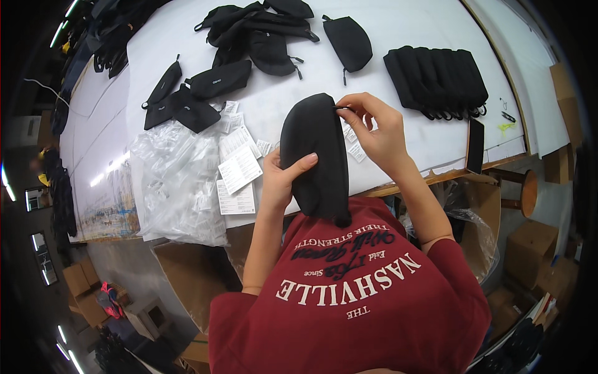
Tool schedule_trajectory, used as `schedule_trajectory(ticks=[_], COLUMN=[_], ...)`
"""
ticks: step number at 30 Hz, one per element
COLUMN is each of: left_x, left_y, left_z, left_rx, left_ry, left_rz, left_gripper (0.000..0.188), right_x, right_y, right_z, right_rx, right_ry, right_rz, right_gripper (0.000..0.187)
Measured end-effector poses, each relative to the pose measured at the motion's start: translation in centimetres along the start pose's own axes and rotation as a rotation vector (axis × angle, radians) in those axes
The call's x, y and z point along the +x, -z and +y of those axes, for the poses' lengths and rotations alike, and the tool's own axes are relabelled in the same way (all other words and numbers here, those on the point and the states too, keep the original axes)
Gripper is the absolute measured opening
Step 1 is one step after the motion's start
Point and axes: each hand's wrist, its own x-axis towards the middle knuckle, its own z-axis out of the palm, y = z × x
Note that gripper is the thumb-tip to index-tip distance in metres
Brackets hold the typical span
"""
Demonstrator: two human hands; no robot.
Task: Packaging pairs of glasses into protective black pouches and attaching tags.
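A black zip pouch (313, 137) is held upright just over the table's near edge. My left hand (280, 177) grips its left side, with the thumb lying across the front. At its upper right corner, my right hand (379, 131) pinches a small dark tab or cord, perhaps a zipper pull; the fingers partly hide it. White printed labels (356, 149) lie on the table behind the pouch, under my right hand. Left of my left hand are white printed cards (240, 168) and a heap of clear plastic bags (177, 181).
Loose black pouches (265, 37) are piled at the far middle, with one single pouch (349, 43) beside them. A neat row of black pouches (436, 81) lies at right. A wooden stool (526, 193) and cardboard boxes (529, 249) stand right of the table.
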Motion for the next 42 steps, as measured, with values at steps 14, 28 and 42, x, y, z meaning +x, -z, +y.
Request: schedule_trajectory(ticks=[14, 28, 42], left_x=[2.6, 1.0, 1.0], left_y=[2.8, -1.0, 4.1], left_z=[1.5, -0.3, 1.6], left_rx=[-0.336, -0.637, 0.607], left_ry=[-0.036, -0.098, -0.666], left_rz=[0.178, 0.133, 0.253], left_gripper=[0.023, 0.046, 0.031], right_x=[-2.3, -5.0, -3.2], right_y=[0.5, -3.2, -0.2], right_z=[-2.8, -1.8, 1.5], right_rx=[0.01, -0.088, 0.313], right_ry=[0.32, 0.021, -0.263], right_rz=[-0.439, -0.105, -0.161], right_gripper=[0.016, 0.034, 0.019])
